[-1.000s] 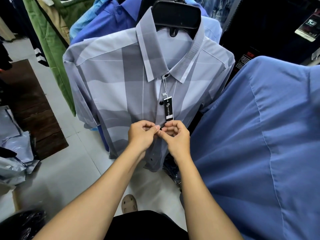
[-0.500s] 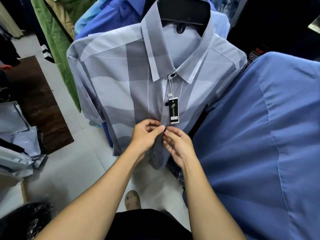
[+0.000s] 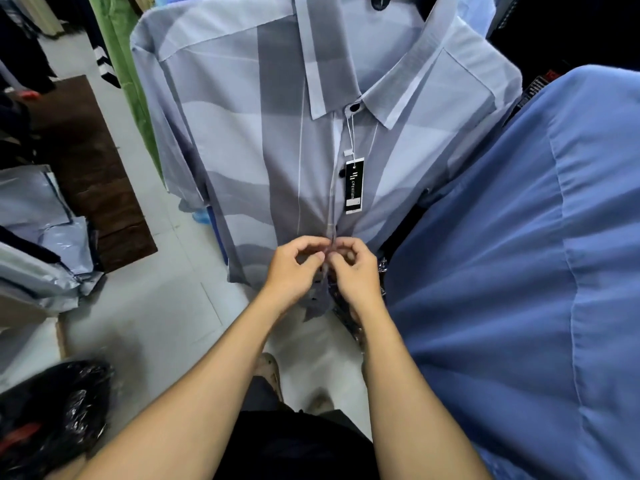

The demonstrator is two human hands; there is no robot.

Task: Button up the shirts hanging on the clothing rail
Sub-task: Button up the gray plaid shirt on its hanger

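A grey and pale blue checked shirt (image 3: 242,140) hangs facing me on a black hanger. Its top black button (image 3: 354,107) at the collar is fastened, and a second black button (image 3: 342,173) shows below it beside a black swing tag (image 3: 354,186). My left hand (image 3: 294,268) and my right hand (image 3: 356,268) meet at the front placket, lower down the shirt. Both pinch the placket edges together with curled fingers. The button between my fingertips is hidden. More black buttons show below my hands.
A plain blue shirt (image 3: 519,271) hangs close on the right and fills that side. A green garment (image 3: 121,64) hangs at the back left. Grey plastic packages (image 3: 38,244) are stacked on the left, with a black plastic bag (image 3: 52,410) below them. A brown mat (image 3: 90,174) lies on the floor.
My head has tilted down and closer, so the shirt looks larger. Both hands have moved a little down the placket and still pinch it.
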